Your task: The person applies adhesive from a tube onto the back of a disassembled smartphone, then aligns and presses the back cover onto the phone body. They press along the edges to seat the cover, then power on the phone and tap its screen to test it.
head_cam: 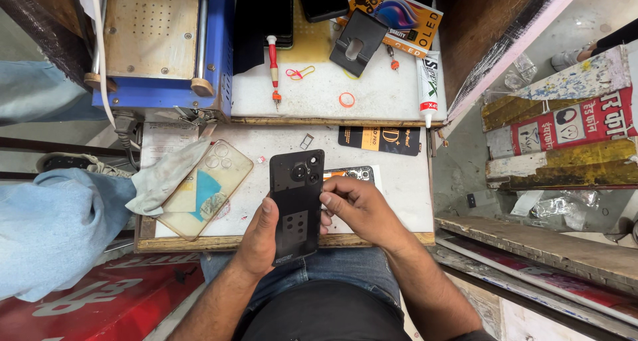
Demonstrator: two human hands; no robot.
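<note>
While the left hand [260, 238] grips the black phone [296, 205] by its left edge, back cover up, above the near edge of the white work board [399, 181], the right hand [359, 208] pinches narrowly at the right edge. Judged step: seating or prying the back cover; the next move likely requires even fingertip pressure along that seam. A clear phone case [206, 188] lies to the left.

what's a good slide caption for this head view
Left hand holds a black phone back-up while right hand touches its edge, beside a clear case.
</note>
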